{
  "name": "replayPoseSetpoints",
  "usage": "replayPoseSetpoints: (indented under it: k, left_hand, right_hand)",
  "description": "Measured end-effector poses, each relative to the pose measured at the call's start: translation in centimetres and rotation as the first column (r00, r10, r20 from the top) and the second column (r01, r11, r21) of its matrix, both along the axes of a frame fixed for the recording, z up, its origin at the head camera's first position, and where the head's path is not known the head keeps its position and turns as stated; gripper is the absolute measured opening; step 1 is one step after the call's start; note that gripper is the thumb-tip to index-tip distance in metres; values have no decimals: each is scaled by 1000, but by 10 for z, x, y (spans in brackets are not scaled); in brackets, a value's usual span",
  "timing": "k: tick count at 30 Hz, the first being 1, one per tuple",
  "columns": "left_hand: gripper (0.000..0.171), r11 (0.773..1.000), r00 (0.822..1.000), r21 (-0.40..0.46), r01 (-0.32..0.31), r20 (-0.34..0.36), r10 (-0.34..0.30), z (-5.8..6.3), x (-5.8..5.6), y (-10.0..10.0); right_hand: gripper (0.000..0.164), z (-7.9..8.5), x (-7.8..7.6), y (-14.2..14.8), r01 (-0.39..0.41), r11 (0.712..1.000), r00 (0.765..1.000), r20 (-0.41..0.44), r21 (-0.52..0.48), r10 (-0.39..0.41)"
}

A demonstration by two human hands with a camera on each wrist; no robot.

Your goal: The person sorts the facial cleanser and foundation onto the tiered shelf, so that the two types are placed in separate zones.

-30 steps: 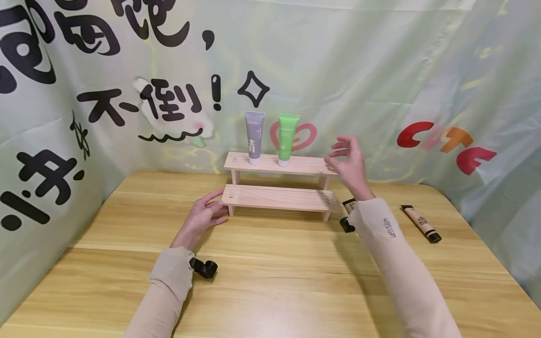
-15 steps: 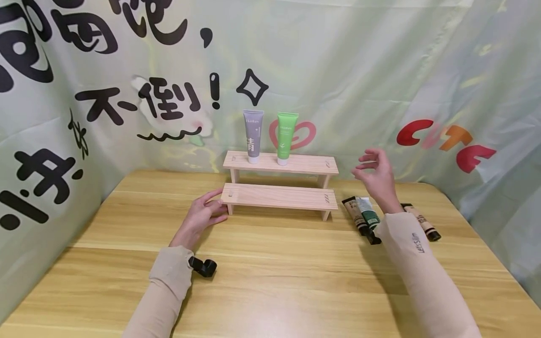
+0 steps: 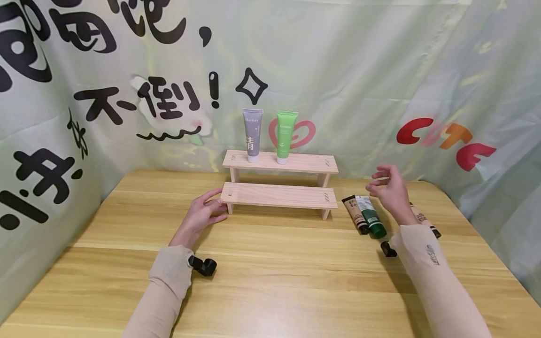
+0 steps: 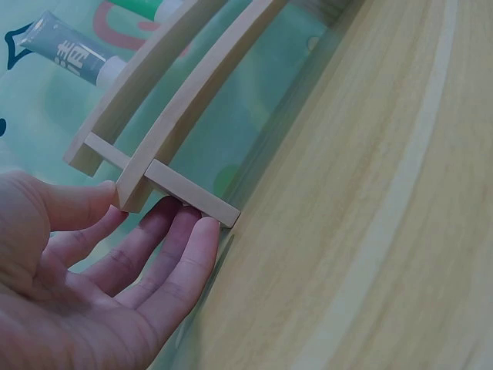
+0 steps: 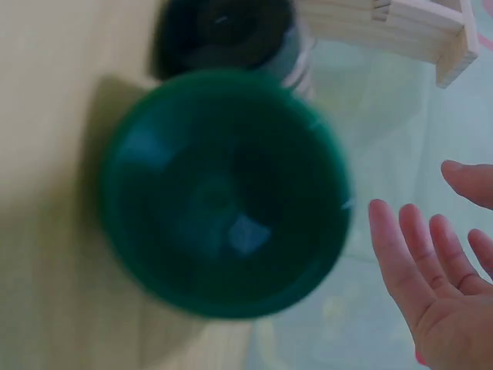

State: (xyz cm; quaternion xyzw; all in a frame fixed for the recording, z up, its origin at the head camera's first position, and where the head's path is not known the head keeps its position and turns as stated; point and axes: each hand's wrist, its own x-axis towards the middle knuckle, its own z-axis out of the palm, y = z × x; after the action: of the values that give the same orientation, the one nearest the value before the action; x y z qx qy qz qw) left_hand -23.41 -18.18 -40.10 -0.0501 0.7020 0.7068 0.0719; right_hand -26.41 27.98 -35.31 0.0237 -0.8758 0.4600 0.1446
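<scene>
A two-step wooden display stand [image 3: 279, 195] stands at the back of the table. My left hand [image 3: 198, 220] holds its left end; in the left wrist view, the thumb rests on the lower board's corner and the fingers curl beside the leg. Upright on the top step are a purple squeeze tube [image 3: 252, 134] and a green squeeze tube [image 3: 287, 136]. My right hand [image 3: 390, 192], holding nothing, hovers with loosely bent fingers above the tubes lying at the right. Nearest it are a white-and-dark-green tube [image 3: 370, 216] and a beige tube with black ends [image 3: 356, 213].
Another beige tube [image 3: 424, 219] lies farther right, partly hidden by the right wrist. A printed cloth [image 3: 359, 70] hangs behind the wooden table [image 3: 270, 281]. In the right wrist view, a green cap [image 5: 223, 193] looms close to the camera.
My right hand has moved from beside the top step to the right and down, over the lying tubes, uncovering the green-capped one. The left hand stays at the stand.
</scene>
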Motion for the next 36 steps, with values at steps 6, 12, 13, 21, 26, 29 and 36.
replayPoseSetpoints:
  k: [6, 12, 13, 21, 26, 29, 36]
  left_hand:
    - [49, 1000, 1000, 11, -2, 4, 2, 1, -1, 1]
    - [49, 1000, 1000, 14, 0, 6, 0, 1, -1, 1]
    - [49, 1000, 1000, 14, 3, 6, -3, 1, 0, 1]
    - [48, 1000, 1000, 4, -2, 1, 2, 0, -1, 1]
    - [48, 1000, 1000, -1, 6, -4, -6, -2, -1, 0]
    - [48, 1000, 1000, -6, 4, -1, -4, -2, -1, 0]
    - [49, 1000, 1000, 0, 2, -6, -2, -2, -2, -1]
  right_hand:
    - [59, -8, 3, 10, -32, 999, 998, 50, 24, 31]
    - [60, -14, 7, 18, -70, 997, 993, 99, 28, 67]
    - [61, -15, 7, 19, -76, 996, 992, 108, 38, 71]
    - [56, -19, 14, 27, -150, 979, 978, 164, 136, 127]
    - [52, -23, 19, 29, -197, 960, 967, 202, 202, 156]
    - [51, -24, 20, 30, -218, 953, 957, 235, 211, 167]
    - [72, -19, 16, 28, -231, 964, 887, 436, 132, 153]
